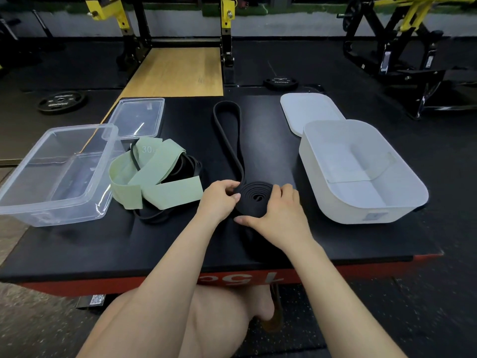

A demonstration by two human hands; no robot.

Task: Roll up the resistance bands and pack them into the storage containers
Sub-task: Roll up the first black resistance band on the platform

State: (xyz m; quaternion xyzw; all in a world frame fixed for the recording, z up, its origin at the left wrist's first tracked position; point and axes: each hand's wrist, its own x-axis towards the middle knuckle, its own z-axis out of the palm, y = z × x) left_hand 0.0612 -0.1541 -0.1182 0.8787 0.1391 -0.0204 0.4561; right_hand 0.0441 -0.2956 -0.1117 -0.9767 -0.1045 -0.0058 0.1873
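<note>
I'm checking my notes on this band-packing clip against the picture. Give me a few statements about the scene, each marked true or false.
1. Both hands, left hand and right hand, hold the coiled part of the black band. True.
2. The black band is fully rolled. False: a long loop of it lies unrolled, stretching away across the black tabletop.
3. The white container sits on the right with no band in it. True.
4. The green band is packed in the clear container. False: it lies in a loose heap on the tabletop beside that container.
5. The clear lid is closed on the clear container. False: it lies behind the open container.
</note>
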